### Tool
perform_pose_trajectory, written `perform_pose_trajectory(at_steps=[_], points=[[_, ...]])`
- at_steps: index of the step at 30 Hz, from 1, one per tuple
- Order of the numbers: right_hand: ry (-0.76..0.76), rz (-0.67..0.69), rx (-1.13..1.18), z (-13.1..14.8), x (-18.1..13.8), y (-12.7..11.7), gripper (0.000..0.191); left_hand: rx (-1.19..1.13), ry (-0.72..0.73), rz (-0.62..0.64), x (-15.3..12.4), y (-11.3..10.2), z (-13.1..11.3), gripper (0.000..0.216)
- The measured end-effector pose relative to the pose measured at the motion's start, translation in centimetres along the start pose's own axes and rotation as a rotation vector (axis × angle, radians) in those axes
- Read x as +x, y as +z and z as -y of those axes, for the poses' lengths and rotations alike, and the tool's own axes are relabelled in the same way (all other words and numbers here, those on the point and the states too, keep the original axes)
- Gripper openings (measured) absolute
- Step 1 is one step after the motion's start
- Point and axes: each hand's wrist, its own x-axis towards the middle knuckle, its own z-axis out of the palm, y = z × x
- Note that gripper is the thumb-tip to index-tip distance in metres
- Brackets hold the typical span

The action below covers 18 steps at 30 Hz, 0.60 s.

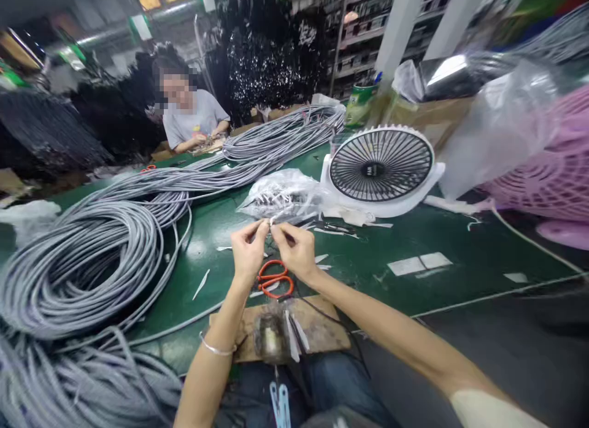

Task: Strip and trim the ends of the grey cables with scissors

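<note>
My left hand (248,249) and my right hand (295,249) meet fingertip to fingertip above the green table. Both are closed in a pinch on a small whitish piece (272,220), mostly covered by the fingers, so its kind is unclear. Orange-handled scissors (276,278) lie below the hands, between my forearms. Just beyond the fingertips is a clear plastic bag (283,195) with small white and dark parts inside. A grey cable (202,314) runs from the left towards my left forearm, which hides where it goes.
Coils of grey cable (92,262) fill the left side. A white fan (380,164) and a pink fan (547,164) stand at right. Nearer me, a wooden board (326,330) carries a metal device (271,339). A person (196,115) sits across the table (368,293).
</note>
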Motion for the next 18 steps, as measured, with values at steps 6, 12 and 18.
perform_pose_trajectory(at_steps=[6, 12, 18], points=[[0.058, 0.068, 0.033, -0.86, 0.65, -0.42, 0.029, 0.038, -0.008, -0.029, -0.24, 0.09, 0.49, 0.023], [-0.024, 0.044, -0.015, -0.89, 0.95, -0.57, 0.027, 0.097, 0.036, -0.043, -0.39, 0.30, 0.87, 0.024], [-0.357, -0.003, -0.159, -0.85, 1.00, -0.93, 0.024, 0.078, 0.041, -0.037, -0.41, 0.04, 0.60, 0.025]])
